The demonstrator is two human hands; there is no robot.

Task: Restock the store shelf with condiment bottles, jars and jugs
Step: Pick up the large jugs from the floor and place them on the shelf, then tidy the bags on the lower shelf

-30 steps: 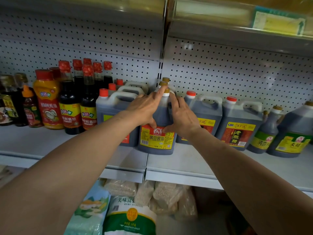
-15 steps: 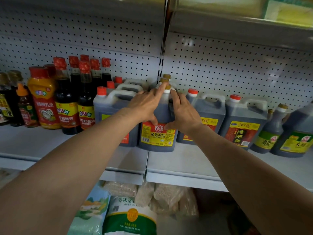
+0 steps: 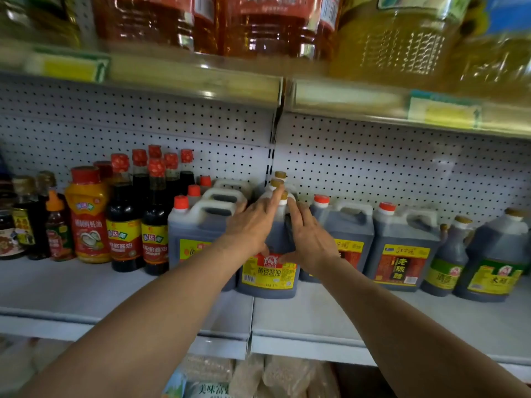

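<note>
Head view is showing the middle shelf (image 3: 86, 294) filling up: sauce bottles (image 3: 156, 222) are standing at the left, handled jugs (image 3: 402, 248) are lining the back to the right, yet bare shelf front is still showing on both sides, so restocking is probably only partway through. A soy sauce jug (image 3: 268, 275) is sitting upright at the shelf's centre seam, between neighbouring jugs. Both arms are reaching forward and up. Left hand (image 3: 250, 225) and right hand (image 3: 309, 235) are cupping the jug's shoulders, fingers extended flat against it, thumbs resting near the label, steadying rather than clenching it.
</note>
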